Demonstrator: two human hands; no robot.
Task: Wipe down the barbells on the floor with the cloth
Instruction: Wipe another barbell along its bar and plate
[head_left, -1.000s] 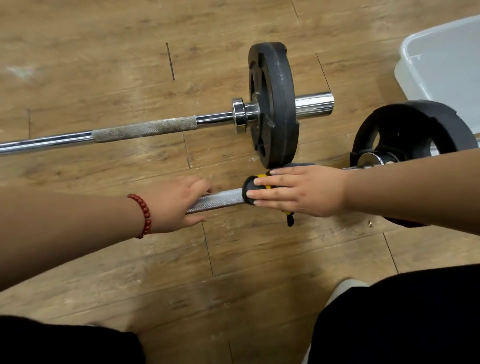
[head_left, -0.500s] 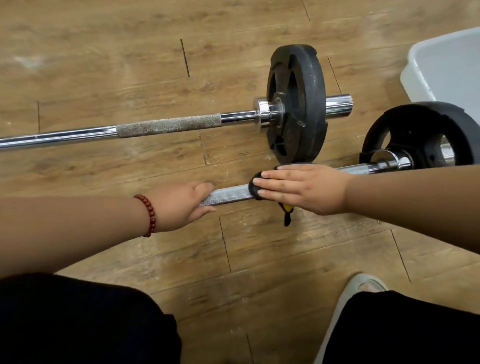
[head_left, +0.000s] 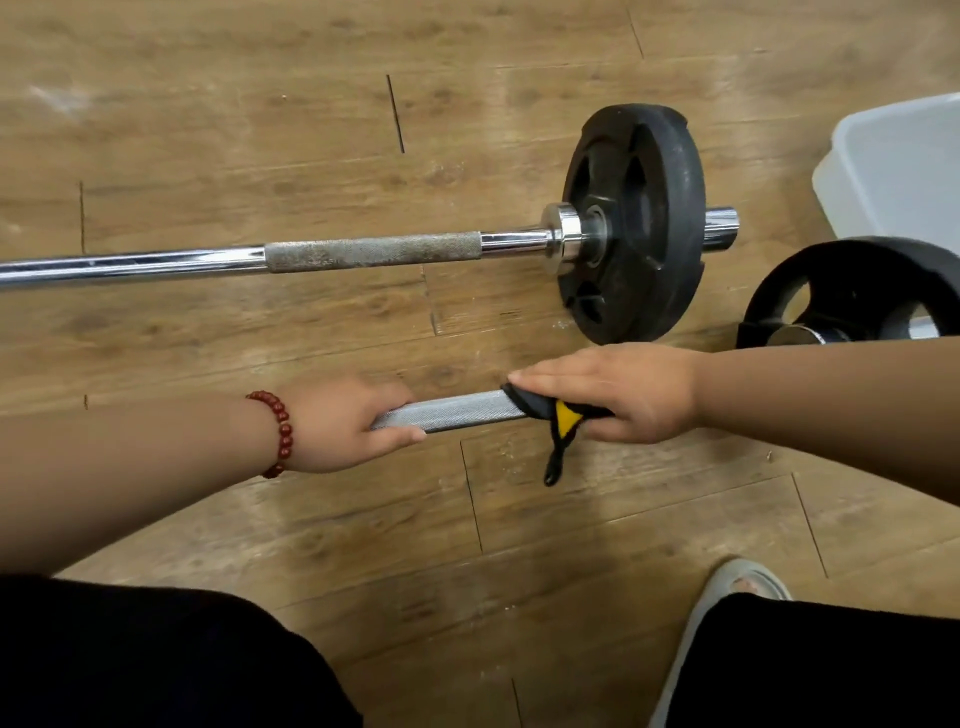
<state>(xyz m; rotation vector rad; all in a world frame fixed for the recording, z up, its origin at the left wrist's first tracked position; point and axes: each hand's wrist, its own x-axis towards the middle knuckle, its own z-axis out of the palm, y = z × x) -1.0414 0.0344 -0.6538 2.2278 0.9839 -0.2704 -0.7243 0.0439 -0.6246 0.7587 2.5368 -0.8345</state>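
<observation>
Gripping the near barbell (head_left: 457, 410) with the left hand (head_left: 353, 423), probably to steady it. Just beside, wrapping the cloth (head_left: 563, 415) round the bar with the right hand (head_left: 618, 397), ready for rubbing. Beyond both hands, a second barbell (head_left: 363, 252), probably next.

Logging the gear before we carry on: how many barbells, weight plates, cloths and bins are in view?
Barbells: 2, far barbell, near barbell
Weight plates: 2, far plate, near plate
Black-and-yellow cloth: 1
White plastic bin: 1
Total: 6
</observation>
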